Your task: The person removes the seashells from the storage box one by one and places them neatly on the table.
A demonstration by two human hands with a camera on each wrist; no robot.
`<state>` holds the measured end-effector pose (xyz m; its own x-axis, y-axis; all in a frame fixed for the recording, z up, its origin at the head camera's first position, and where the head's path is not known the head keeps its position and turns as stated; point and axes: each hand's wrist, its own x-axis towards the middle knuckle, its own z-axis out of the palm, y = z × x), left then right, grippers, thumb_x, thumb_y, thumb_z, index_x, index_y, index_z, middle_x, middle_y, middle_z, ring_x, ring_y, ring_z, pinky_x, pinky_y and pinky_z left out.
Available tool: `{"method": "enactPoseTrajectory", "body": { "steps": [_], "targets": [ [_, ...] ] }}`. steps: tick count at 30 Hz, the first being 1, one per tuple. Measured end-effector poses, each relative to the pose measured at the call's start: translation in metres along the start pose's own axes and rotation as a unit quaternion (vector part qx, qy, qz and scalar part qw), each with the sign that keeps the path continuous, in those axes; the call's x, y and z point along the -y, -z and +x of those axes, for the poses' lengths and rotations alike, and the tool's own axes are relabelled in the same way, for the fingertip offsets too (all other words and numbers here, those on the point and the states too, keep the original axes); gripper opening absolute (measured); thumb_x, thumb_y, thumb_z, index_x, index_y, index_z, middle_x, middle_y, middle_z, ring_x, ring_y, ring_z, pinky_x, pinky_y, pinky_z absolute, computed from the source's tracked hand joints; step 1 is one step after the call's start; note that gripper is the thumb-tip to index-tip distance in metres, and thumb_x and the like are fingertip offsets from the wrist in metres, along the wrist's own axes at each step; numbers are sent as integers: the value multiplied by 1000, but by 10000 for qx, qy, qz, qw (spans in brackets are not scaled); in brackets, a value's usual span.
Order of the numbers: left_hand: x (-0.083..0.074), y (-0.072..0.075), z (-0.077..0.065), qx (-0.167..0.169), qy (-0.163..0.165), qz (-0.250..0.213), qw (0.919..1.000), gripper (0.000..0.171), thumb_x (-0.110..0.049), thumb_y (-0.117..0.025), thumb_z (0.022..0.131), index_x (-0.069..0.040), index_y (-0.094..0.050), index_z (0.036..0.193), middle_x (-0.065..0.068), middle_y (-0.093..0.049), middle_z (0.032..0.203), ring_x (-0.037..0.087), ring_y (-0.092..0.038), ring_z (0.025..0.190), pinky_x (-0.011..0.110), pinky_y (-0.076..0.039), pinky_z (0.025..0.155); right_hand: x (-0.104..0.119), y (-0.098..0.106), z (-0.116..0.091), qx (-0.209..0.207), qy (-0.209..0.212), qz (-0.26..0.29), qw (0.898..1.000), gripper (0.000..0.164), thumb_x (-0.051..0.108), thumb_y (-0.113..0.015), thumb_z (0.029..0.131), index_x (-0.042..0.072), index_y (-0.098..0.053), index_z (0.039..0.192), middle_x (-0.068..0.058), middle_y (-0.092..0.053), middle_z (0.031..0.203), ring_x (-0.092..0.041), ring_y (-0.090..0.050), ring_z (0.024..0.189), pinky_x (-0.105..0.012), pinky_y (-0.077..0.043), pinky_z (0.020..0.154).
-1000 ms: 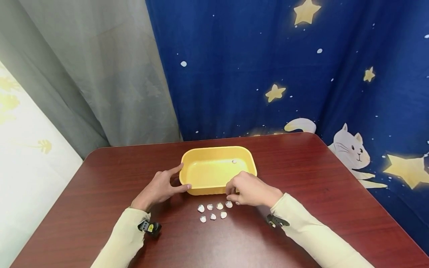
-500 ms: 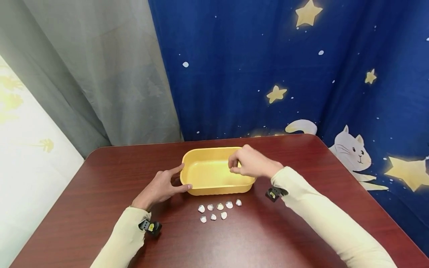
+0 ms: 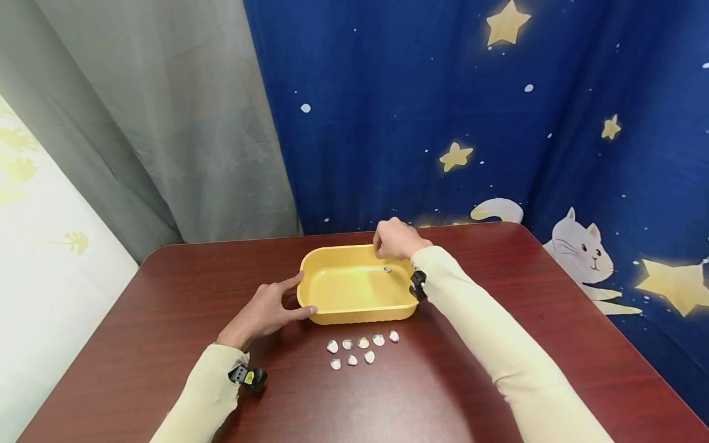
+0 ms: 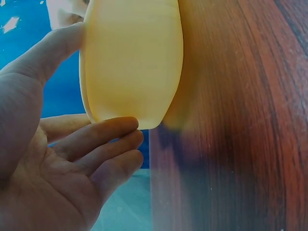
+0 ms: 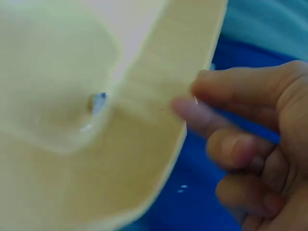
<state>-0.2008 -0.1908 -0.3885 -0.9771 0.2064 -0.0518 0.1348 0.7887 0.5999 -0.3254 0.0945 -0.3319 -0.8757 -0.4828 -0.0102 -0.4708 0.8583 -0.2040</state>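
A yellow plastic tub [image 3: 354,317] stands near the middle of the table. My left hand [image 3: 268,311] holds its left end, thumb at the front corner and index finger along the rim; more fingertips rest against the end wall in the left wrist view. At the far right rim, my right hand [image 3: 394,240] pinches the edge between thumb and index finger, its other fingers curled outside in the right wrist view. One small shiny gem [image 3: 388,269] lies inside the tub near that hand. Several similar clear gems [image 3: 362,343] lie in two rows in front of the tub.
The dark red-brown table [image 3: 194,277] has its back edge just behind the tub. A grey curtain [image 3: 210,154] and a blue star-print curtain [image 3: 376,123] hang behind it. Wrist cameras [image 3: 249,376] are strapped to both sleeves.
My right hand has left the rows of gems, passed over the tub and reached its far rim. A gem it covered now shows at the back row's right end. My left hand stays put.
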Motion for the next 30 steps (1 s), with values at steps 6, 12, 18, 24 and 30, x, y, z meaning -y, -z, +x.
{"method": "enactPoseTrajectory", "body": {
  "steps": [6,12,18,24,30],
  "targets": [
    [0,1,-1,-11,-44,38,10000,97,-57,-78,81,-14,-35,157,13,-51,152,30,-52,138,52,-46,110,0,-17,13,332,-1063,-697,9913,7,5,-71,77,12,-71,78,-7,-69,87,-20,-58,76,-36,-51,59],
    [1,3,-2,-37,-67,60,10000,99,-59,-78,80,-12,-36,156,13,-52,152,31,-51,139,53,-45,111,8,-23,23,482,-1195,-1099,9856,17,2,-75,75,11,-70,88,-7,-69,92,-19,-56,77,-35,-52,58],
    [0,0,-1,-28,-105,35,9999,98,-58,-78,80,-12,-36,156,13,-52,151,31,-51,139,53,-44,112,13,-32,23,712,-1457,-1154,9800,27,-3,-79,69,12,-72,90,-6,-68,95,-18,-51,75,-35,-52,56],
    [1,-2,-1,-30,-104,50,9999,96,-56,-78,81,-12,-36,156,13,-53,150,29,-52,138,51,-46,110,12,-42,23,642,-1523,-1080,9803,35,-4,-80,68,10,-74,99,-10,-72,104,-19,-57,76,-38,-57,60],
    [1,-1,-1,-76,-126,57,9999,96,-56,-78,81,-12,-37,156,13,-53,151,29,-53,138,51,-47,109,9,-46,25,473,-1406,-1183,9818,29,-6,-78,64,10,-73,88,-10,-73,97,-19,-61,75,-39,-58,58]
  ]
}}
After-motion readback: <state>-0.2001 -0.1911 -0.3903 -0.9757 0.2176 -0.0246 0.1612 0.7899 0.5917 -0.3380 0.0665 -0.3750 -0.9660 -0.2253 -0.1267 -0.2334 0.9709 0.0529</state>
